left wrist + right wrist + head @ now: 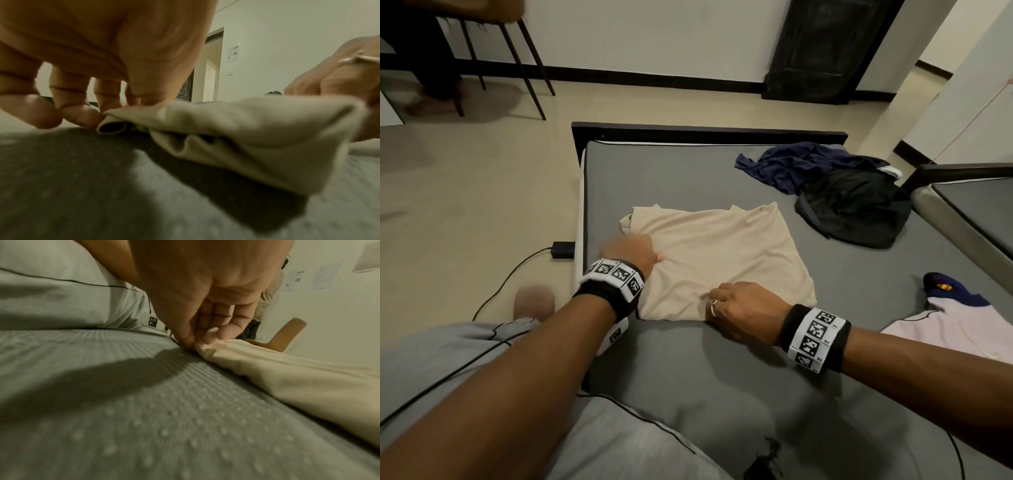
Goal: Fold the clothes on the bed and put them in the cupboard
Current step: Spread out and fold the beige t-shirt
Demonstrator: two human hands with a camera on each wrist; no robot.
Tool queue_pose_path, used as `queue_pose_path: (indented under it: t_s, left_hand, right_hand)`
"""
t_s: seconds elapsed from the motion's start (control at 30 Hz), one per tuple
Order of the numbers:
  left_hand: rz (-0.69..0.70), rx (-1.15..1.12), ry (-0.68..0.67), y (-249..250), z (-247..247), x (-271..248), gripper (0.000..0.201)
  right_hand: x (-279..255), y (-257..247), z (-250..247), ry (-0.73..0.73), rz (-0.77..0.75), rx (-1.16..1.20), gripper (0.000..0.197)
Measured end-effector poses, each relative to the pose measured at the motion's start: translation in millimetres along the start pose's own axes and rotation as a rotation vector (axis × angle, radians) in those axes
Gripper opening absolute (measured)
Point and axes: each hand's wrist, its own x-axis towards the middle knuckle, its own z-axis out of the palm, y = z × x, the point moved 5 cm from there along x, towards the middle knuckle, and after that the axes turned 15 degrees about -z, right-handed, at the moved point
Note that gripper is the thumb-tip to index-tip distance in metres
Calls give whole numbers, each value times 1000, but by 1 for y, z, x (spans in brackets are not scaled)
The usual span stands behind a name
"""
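Note:
A beige shirt [719, 260] lies partly folded on the grey bed [688, 377]. My left hand [635, 248] is at the shirt's left edge; in the left wrist view its thumb and curled fingers [82, 116] pinch a rolled fold of the beige fabric [246, 133]. My right hand [722, 298], with a ring on one finger, sits at the shirt's near edge. In the right wrist view it [195, 344] pinches the hem of the shirt [287, 378] against the mattress. The fabric between both hands is slightly raised.
A navy garment [801, 164] and a black garment [856, 205] lie crumpled at the bed's far right. A pale pink garment [945, 329] lies at the right edge. A grey pillow [619, 438] is near me. A second bed [969, 205] adjoins on the right.

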Motion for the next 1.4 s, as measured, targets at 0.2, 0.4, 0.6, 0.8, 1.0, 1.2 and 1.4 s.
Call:
queue_pose_path:
  t_s: [0.2, 0.4, 0.6, 0.8, 1.0, 1.2, 1.4]
  left_hand:
    - [-25, 34, -15, 2, 0, -2, 43]
    - [-21, 113, -66, -3, -11, -15, 50]
    - [-27, 61, -273, -25, -13, -15, 67]
    - [-72, -54, -315, -28, -11, -14, 35]
    - [-90, -2, -303, -32, -10, -12, 38]
    - [-72, 90, -83, -24, -30, -20, 39]
    - [371, -213, 166, 22, -38, -34, 49]
  right_hand:
    - [-4, -9, 1, -60, -109, 4, 20]
    - [12, -10, -14, -42, -103, 111, 19]
    - [63, -20, -9, -43, 39, -2, 36]
    - [95, -37, 3, 46, 36, -28, 10]
    - [90, -51, 10, 27, -135, 1, 9]
    - [88, -49, 1, 30, -289, 136, 17]
    - [22, 34, -12, -9, 239, 151, 61]
